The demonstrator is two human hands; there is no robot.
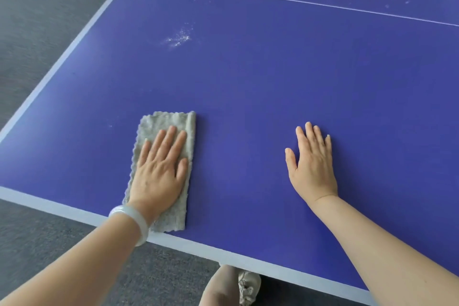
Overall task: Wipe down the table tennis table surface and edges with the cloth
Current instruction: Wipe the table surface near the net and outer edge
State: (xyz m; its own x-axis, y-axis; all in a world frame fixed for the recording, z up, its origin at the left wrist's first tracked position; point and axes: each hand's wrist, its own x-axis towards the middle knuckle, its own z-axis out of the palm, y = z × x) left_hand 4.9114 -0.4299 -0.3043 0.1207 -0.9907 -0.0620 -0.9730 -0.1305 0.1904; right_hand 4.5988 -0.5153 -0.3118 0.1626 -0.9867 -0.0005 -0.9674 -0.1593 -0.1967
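- Your view was bright and evenly lit, with soft daylight sheen across the table [273,87].
- Shadows stayed faint under your hands.
- Wide-angle bending curved the edges; the upper-left corner blurred.

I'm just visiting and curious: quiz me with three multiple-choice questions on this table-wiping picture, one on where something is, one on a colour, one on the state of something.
1. Where does the cloth lie?
A. near the table's near edge
B. on the floor
C. across the white centre line

2. What colour is the table surface?
A. green
B. blue
C. red

3. What is the right hand doing?
A. gripping the cloth
B. lifted in the air
C. resting flat, holding nothing

Answers:
1 A, the grey cloth lies under the left hand, its end close to the pale border strip.
2 B, the top is deep blue with pale lines.
3 C, the palm is down on bare table, fingers spread, apart from the cloth.
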